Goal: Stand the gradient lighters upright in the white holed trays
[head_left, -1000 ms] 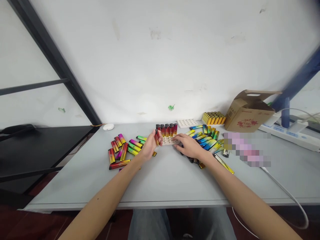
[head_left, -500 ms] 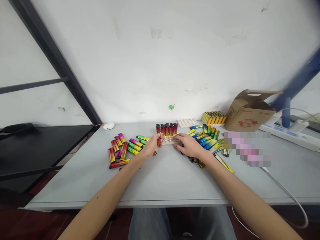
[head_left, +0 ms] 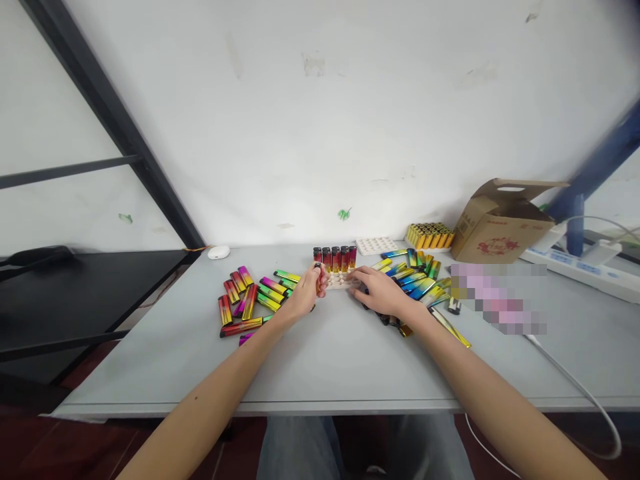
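One held lighter (head_left: 319, 283), gripped by the closed fingers of the left hand (head_left: 303, 295); black top up, long axis close to upright, much like that of the standing lighters (head_left: 335, 259) just beyond; placed at the near left part of a white holed tray (head_left: 338, 280), with the left hand nearer to that part than the right; base hidden by the fingers, so touching the tray or apart impossible to tell; open holes visible to the right of the held lighter, between both hands; standing lighters close together along the tray's far side, black tops up; right hand (head_left: 379, 292) at the tray's right end, fingers bent, pinching or merely resting impossible to tell; farther left on the grey surface (head_left: 325, 367), loose lighters (head_left: 249, 302) lying at mixed angles; beyond the right hand, a blue and yellow heap (head_left: 423, 288); toward the wall (head_left: 280, 133), a second white tray (head_left: 377, 246), a packed yellow block (head_left: 430, 236) and an open cardboard box (head_left: 500, 240).
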The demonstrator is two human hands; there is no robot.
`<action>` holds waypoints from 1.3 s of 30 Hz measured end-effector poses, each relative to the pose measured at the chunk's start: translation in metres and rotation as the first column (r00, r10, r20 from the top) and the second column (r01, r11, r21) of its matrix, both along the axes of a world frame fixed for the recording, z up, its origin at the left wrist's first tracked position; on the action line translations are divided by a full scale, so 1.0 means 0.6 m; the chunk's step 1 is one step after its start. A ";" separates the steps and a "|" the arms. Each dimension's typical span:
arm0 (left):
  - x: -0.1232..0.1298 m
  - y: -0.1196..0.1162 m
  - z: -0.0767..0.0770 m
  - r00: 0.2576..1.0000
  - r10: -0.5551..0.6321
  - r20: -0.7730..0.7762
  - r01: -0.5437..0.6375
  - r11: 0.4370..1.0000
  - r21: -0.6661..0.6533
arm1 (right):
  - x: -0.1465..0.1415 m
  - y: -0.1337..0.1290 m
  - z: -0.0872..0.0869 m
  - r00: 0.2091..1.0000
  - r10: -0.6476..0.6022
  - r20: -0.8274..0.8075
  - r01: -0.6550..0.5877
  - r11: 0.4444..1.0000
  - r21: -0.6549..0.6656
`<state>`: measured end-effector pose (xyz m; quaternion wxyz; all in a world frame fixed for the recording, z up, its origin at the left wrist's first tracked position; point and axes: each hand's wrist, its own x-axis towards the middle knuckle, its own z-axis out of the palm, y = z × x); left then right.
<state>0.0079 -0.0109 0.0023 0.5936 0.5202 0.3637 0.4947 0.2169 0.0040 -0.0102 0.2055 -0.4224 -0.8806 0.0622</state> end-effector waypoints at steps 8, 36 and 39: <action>0.002 -0.007 0.005 0.995 -0.054 0.084 0.052 0.998 0.032 | -0.001 -0.002 0.002 1.000 -0.010 0.007 0.010 1.000 -0.003; -0.005 -0.018 0.014 0.981 -0.192 0.043 0.190 0.981 0.036 | 0.000 -0.003 0.009 0.980 -0.028 -0.195 0.035 0.999 0.030; -0.004 -0.022 0.015 0.963 -0.265 0.046 0.267 0.963 -0.029 | -0.003 -0.008 0.029 0.912 -0.017 -0.411 0.043 0.998 0.055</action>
